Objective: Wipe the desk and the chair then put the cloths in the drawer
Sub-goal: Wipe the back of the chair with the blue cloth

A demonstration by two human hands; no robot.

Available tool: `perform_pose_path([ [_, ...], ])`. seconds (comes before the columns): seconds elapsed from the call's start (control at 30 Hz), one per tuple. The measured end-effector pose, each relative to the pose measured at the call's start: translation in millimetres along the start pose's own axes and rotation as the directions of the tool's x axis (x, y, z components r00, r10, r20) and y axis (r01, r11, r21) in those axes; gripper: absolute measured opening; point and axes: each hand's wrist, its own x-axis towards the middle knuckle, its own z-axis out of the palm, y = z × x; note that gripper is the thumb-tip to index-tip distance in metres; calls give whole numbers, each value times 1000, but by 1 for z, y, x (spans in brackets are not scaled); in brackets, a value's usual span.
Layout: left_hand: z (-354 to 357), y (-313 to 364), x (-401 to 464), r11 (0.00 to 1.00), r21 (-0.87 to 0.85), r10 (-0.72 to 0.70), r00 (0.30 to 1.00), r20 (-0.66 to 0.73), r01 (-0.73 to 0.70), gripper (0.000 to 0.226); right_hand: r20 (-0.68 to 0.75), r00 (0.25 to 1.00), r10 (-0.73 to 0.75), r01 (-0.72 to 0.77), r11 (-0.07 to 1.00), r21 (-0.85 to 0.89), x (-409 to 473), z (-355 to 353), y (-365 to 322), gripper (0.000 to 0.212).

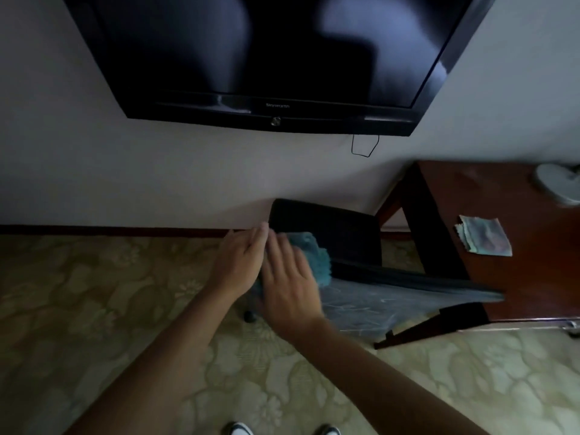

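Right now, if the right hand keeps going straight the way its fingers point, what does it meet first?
The right hand lies on the teal cloth, fingers pointing up toward the wall. Straight on, it would probably meet the chair's black backrest first, though motion blur leaves depth uncertain.

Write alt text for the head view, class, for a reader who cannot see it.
Both hands, left hand and right hand, press a teal cloth onto a dark chair. To the right a folded cloth lies on a wooden desk; a dark TV hangs on the wall above.
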Motion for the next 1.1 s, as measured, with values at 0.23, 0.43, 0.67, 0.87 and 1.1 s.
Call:
perform_pose_path([
  [0.23,-11,-39,1,901,-426,-123,991,-61,86,19,82,987,-141,144,989,-31,32,3,-28,71],
  [0.43,11,-52,-15,912,-408,-94,986,-136,31,39,-11,976,-220,211,947,-242,15,20,-9,74],
  [0.67,36,-100,-23,955,-166,143,875,-463,-244,44,216,880,-424,475,766,-433,22,86,20,63],
  [0.87,63,-146,23,836,-409,77,815,-574,-366,35,-281,711,-645,374,685,-625,31,106,33,47],
  [1.1,124,-190,53,518,-775,140,930,-339,-361,28,-263,762,-591,260,652,-712,45,167,32,56],
])
